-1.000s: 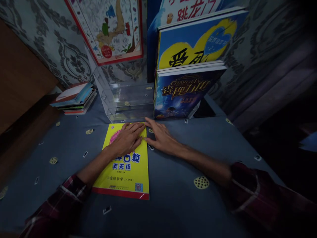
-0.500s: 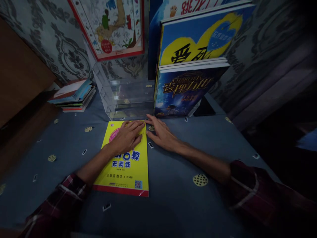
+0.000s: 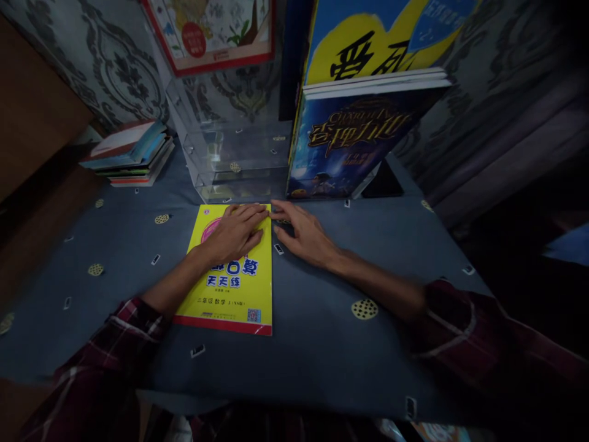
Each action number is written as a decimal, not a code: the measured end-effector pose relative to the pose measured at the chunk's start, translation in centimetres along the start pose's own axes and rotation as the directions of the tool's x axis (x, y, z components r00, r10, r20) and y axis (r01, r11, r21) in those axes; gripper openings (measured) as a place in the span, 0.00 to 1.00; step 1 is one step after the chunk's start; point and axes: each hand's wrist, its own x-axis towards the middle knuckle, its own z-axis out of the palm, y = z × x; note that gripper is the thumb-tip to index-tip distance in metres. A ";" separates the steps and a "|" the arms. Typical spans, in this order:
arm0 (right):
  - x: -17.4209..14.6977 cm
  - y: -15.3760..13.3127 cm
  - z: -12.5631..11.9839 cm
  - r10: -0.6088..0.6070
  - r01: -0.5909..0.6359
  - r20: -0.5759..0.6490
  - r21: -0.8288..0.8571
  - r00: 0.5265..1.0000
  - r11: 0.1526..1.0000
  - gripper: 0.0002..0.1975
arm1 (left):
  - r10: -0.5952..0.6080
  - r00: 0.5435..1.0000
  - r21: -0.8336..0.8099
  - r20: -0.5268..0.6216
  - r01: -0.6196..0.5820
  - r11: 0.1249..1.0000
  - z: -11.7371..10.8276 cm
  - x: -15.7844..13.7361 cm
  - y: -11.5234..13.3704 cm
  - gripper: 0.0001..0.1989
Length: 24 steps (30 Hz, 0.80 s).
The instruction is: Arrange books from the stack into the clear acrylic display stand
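A yellow workbook (image 3: pixel 230 310) with a red bottom edge lies flat on the blue cloth. My left hand (image 3: pixel 232 232) rests palm down on its upper part, fingers stretched toward the top right corner and covering part of the title. Beside that corner, my right hand (image 3: pixel 304 233) lies on the cloth with its fingers apart. Its fingertips are at the workbook's right edge; whether they touch it is hard to tell. Just behind the workbook stands a clear acrylic book rack (image 3: pixel 248 184).
Several books stand on the rack's right side, with a dark blue book (image 3: pixel 350 141) in front and a yellow-and-blue book (image 3: pixel 368 49) behind. A red-bordered book (image 3: pixel 225 37) sits higher on the left. At the far left is a stack of books (image 3: pixel 131 156) on the tablecloth (image 3: pixel 322 344).
The view has tipped downward, so the table's front edge now shows. Both hands stay in nearly the same place at the workbook.
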 end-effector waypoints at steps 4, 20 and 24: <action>-0.6 -0.5 -0.1 -0.038 0.039 0.021 -0.037 0.999 0.999 0.26 | 0.009 1.000 0.011 0.008 -0.009 1.000 0.1 0.0 -0.2 0.23; -5.3 -4.5 -0.2 -0.108 0.106 0.069 0.040 0.992 0.994 0.20 | 0.001 1.000 -0.008 0.008 -0.001 1.000 0.3 -0.1 -0.4 0.24; -6.6 -5.6 0.1 -0.171 0.165 0.074 0.081 0.982 0.983 0.17 | 0.008 1.000 -0.025 0.005 -0.008 1.000 0.3 -0.1 -0.3 0.25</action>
